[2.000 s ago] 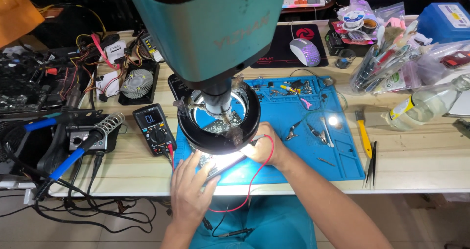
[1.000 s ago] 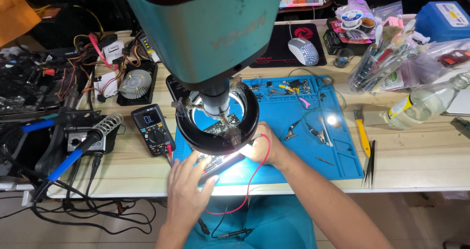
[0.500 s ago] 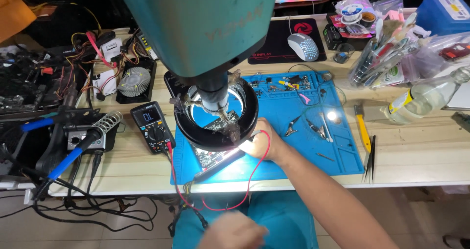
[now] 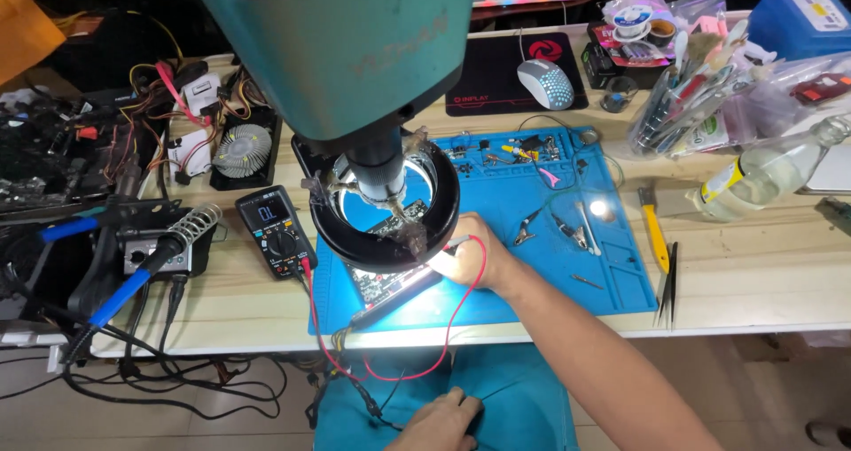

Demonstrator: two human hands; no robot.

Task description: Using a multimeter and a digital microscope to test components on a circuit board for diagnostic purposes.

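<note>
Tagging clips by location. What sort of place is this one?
Most likely an electronics repair bench: a teal microscope with a ring light over a circuit board on a blue work mat, a digital multimeter with red leads, and a soldering iron in its stand.

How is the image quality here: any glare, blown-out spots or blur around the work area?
Head view: the ring light blows out a white patch on the blue mat by the right hand, washing out the circuit board; a small glare spot sits farther right; the microscope body looms large and soft; the left hand is cut by the frame edge.
</note>
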